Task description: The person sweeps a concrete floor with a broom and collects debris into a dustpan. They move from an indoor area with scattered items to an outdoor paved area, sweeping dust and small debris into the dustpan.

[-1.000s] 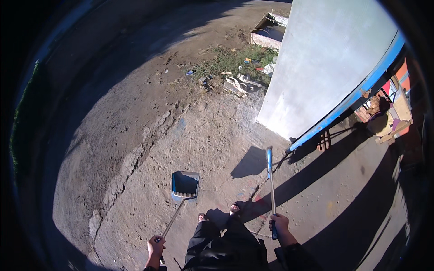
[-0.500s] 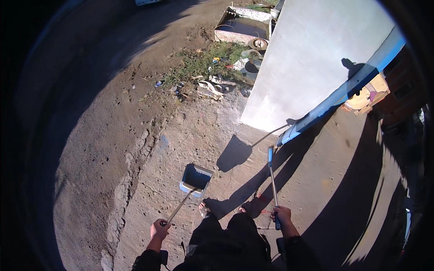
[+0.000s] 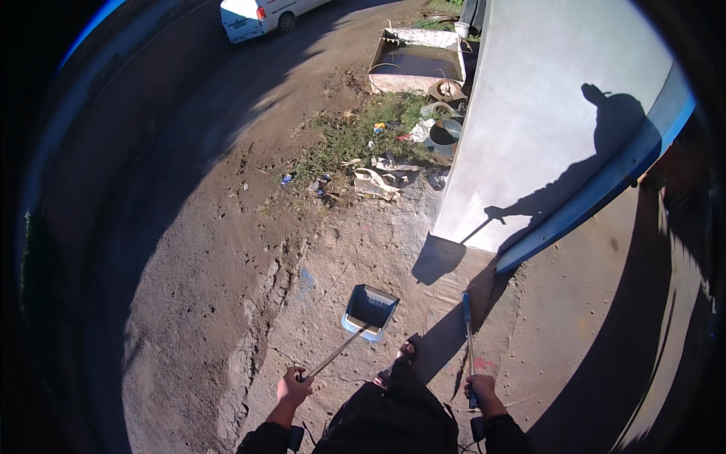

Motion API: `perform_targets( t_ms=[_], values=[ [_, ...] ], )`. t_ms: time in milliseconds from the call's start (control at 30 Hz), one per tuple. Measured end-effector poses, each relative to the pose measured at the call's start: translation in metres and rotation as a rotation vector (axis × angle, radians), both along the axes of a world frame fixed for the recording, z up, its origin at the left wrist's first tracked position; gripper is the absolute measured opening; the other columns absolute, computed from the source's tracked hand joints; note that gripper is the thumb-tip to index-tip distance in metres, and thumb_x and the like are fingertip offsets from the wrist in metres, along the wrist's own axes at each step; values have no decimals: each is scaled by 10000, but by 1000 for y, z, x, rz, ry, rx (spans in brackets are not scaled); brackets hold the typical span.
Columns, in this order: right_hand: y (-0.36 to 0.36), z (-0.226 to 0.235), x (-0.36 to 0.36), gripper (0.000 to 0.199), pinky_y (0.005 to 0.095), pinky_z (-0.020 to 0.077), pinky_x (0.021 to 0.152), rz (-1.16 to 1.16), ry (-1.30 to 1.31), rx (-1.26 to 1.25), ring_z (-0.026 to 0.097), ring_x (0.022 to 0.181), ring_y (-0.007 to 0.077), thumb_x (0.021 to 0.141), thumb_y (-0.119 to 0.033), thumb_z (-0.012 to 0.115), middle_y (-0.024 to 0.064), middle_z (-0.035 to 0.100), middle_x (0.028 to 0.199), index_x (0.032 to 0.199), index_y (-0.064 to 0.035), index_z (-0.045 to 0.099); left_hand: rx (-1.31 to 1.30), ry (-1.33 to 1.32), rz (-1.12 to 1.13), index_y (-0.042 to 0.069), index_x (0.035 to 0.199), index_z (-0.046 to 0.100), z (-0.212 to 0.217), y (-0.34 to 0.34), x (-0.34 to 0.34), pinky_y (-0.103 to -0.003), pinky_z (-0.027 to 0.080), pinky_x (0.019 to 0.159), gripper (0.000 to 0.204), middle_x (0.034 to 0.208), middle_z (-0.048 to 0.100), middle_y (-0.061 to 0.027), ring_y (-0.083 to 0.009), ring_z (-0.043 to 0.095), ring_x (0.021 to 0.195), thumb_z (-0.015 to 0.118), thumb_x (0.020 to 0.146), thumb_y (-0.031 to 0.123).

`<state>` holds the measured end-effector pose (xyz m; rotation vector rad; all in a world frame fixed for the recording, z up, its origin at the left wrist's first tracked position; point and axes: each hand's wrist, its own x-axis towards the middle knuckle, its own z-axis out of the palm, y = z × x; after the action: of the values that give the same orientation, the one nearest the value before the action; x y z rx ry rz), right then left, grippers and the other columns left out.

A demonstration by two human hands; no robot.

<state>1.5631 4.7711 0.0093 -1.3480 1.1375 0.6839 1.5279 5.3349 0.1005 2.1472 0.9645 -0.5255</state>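
My left hand (image 3: pixel 293 386) is closed around the end of a long thin handle. On that handle hangs a blue dustpan (image 3: pixel 388 304) with a dark inside and a pale ribbed edge. It appears off the ground, as its shadow falls some way off to the right. My right hand (image 3: pixel 480 387) grips the dark handle of a long-handled broom (image 3: pixel 467 310), whose narrow blue head points ahead, seen nearly edge-on. I cannot tell whether the broom touches the ground. My feet (image 3: pixel 404 352) in open footwear stand on cracked concrete between the two tools.
A white wall (image 3: pixel 560 106) with a blue lower edge (image 3: pixel 582 204) rises ahead to the right. Beyond the concrete lie weeds (image 3: pixel 348 144), litter, a dark bucket (image 3: pixel 445 136) and a shallow basin (image 3: pixel 408 82). A white van (image 3: pixel 261 17) stands on the dirt road.
I have stepped forward, so the view has shifted and more of the van shows. Both tools stay in my hands, and the dustpan's shadow has reached the foot of the wall.
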Motion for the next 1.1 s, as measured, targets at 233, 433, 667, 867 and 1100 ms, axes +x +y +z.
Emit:
perform_targets(
  t_ms=[233,433,667,867,1100],
  values=[
    [40,14,19,112,405,538,431,92,16,-71,645,539,249,886,29,698,137,622,714,938,40,601,-250,-207,268,16,1232,602,-38,30,81,-293,480,427,362,895,743,-166,-237,730,554,765,971,207],
    [53,19,-12,186,383,534,431,-12,22,-138,641,533,226,887,-9,740,127,643,720,1023,36,621,-387,-215,399,-25,1249,505,-66,79,206,-302,437,386,350,758,715,-215,-227,659,480,608,1074,260],
    [127,20,-52,248,392,515,400,-195,112,-179,632,491,222,892,3,731,120,644,675,1124,29,646,-1009,-330,1090,40,1143,476,-88,208,351,-209,481,473,308,1023,677,-360,-117,576,566,457,1132,346],
    [210,21,-48,101,391,492,400,-412,103,-166,603,480,228,889,16,682,108,611,659,961,9,612,-1152,67,1106,54,944,639,-150,237,391,-234,496,485,397,680,623,-1,-127,617,583,526,1069,414],
    [229,41,-50,78,378,487,423,-479,183,-87,600,478,226,904,-43,686,95,625,670,939,-43,616,-1705,-138,1407,23,965,669,-166,253,459,-256,559,510,149,759,662,-49,-164,670,619,670,959,173]
  ],
)
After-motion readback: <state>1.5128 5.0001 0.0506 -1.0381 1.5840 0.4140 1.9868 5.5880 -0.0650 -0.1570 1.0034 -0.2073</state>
